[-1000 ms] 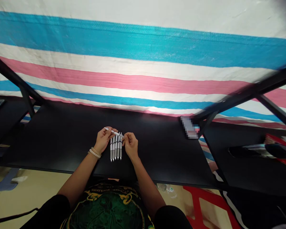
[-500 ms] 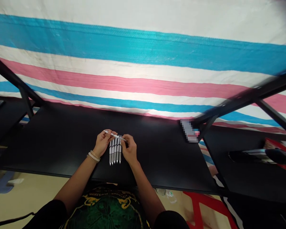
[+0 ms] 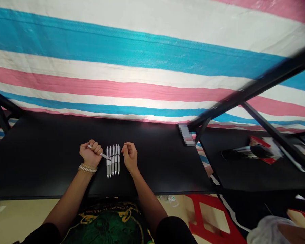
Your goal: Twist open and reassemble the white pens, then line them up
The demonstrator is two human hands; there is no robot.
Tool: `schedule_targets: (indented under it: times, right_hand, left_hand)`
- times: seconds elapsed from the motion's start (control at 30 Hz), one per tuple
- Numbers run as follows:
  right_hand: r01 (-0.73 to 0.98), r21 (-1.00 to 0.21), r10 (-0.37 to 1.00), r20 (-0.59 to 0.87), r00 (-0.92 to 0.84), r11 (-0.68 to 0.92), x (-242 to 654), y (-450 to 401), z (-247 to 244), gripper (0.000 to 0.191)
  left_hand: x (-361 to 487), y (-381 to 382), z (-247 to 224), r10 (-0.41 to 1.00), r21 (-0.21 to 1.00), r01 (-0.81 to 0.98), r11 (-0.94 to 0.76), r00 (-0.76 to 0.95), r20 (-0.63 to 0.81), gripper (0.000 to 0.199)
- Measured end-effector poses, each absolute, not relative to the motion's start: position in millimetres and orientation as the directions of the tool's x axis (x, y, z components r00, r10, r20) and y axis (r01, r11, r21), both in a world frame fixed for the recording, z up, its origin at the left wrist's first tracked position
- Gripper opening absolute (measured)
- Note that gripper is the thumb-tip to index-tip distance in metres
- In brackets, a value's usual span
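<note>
My left hand [image 3: 91,153] is closed in a fist around a white-and-grey pen [image 3: 105,156]. The pen slants down to the right, and its front end reaches over the left side of a row of pens. Several matching pens [image 3: 113,161] lie side by side on the black table [image 3: 162,166], tips toward me, dark bands around their middles. Just right of the row is my right hand [image 3: 130,156], with fingers curled in against the thumb. Whether anything small sits inside those fingers is hidden.
A blurred-out device [image 3: 186,135] lies at the table's back right, by a black metal frame bar [image 3: 218,105]. Striped sheeting [image 3: 132,89] rises behind the table. A second table on the right bears a dark elongated object [image 3: 244,152]. Below it stands a red stool [image 3: 195,217].
My hands have moved apart. The pen held between both is now in my left fist alone, left of the row. My right hand has let go of it. The view has shifted right.
</note>
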State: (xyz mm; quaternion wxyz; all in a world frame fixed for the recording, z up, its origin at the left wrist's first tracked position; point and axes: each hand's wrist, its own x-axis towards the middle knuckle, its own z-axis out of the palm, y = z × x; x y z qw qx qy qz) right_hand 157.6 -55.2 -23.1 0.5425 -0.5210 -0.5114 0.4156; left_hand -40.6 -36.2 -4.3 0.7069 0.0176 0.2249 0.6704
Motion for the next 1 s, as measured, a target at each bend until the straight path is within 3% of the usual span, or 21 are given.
schedule_targets:
  times: [0.2,0.47,0.6,0.7,0.77,0.83,0.9,1.0]
  right_hand:
    - [0.111,-0.988,0.986,0.120,0.116,0.107,156.5,-56.0,-19.6,0.021]
    - [0.153,-0.978,0.983,0.157,0.096,0.141,157.0,-57.6,-18.0,0.020]
    - [0.304,-0.929,0.977,0.206,-0.056,0.213,155.7,-64.3,-1.0,0.029]
    - [0.465,-0.829,0.946,0.219,-0.238,0.309,149.8,-73.1,17.7,0.046]
    - [0.526,-0.778,0.933,0.218,-0.287,0.343,147.5,-78.0,26.3,0.043]
    - [0.575,-0.752,0.944,0.210,-0.255,0.322,151.4,-80.9,29.5,0.039]
    - [0.644,-0.718,0.965,0.202,-0.170,0.264,162.8,-82.4,28.6,0.036]
    - [0.776,-0.596,0.965,0.253,-0.063,0.207,186.7,-85.4,24.3,0.032]
  left_hand:
    - [-34.1,-35.3,-9.2,0.944,0.308,-0.938,0.159,0.054,-0.324,0.016]
    - [-27.9,-31.0,-2.8,0.953,0.287,-0.927,0.243,0.172,-0.249,0.013]
    - [-13.5,-33.3,2.7,0.950,0.309,-0.920,0.241,0.159,-0.268,0.016]
    - [3.0,-37.3,13.2,0.949,0.338,-0.905,0.256,0.169,-0.268,0.028]
    - [13.2,-39.6,19.7,0.944,0.366,-0.883,0.295,0.210,-0.254,0.039]
    - [18.9,-40.5,22.1,0.937,0.449,-0.828,0.337,0.250,-0.242,0.049]
    - [17.7,-40.1,19.5,0.947,0.617,-0.718,0.321,0.225,-0.231,0.052]
    - [3.6,-40.0,9.8,0.991,0.915,-0.380,0.135,0.065,-0.119,0.043]
